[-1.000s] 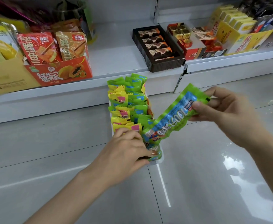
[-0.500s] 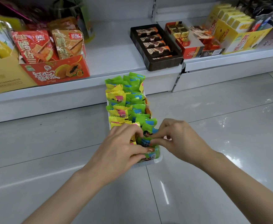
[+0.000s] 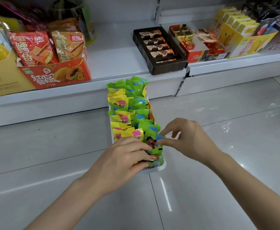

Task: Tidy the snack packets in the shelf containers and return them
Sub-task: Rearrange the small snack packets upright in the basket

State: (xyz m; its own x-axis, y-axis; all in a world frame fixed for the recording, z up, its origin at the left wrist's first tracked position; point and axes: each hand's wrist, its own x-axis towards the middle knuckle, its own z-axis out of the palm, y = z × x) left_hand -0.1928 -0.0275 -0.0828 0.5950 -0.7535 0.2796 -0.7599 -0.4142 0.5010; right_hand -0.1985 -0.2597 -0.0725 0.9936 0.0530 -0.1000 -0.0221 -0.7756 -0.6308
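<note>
A narrow white container [image 3: 162, 165] stands on the grey floor in front of the bottom shelf, packed with upright green and yellow snack packets [image 3: 129, 103]. My left hand [image 3: 119, 161] lies over the near end of the row, its fingers curled round the nearest packets. My right hand [image 3: 185, 140] is at the container's right side, thumb and forefinger pinching the top corner of a green packet [image 3: 150, 140] that stands in the row.
The white bottom shelf [image 3: 117, 52] has a gap between a red papaya-snack carton [image 3: 56, 75] on the left and a dark chocolate tray [image 3: 160, 50] on the right. Yellow boxes [image 3: 238, 35] stand further right. Glossy floor tiles lie around the container.
One second ago my right hand held a green packet in the air to the right. It brought the packet down into the near end of the row, and now pinches its top there.
</note>
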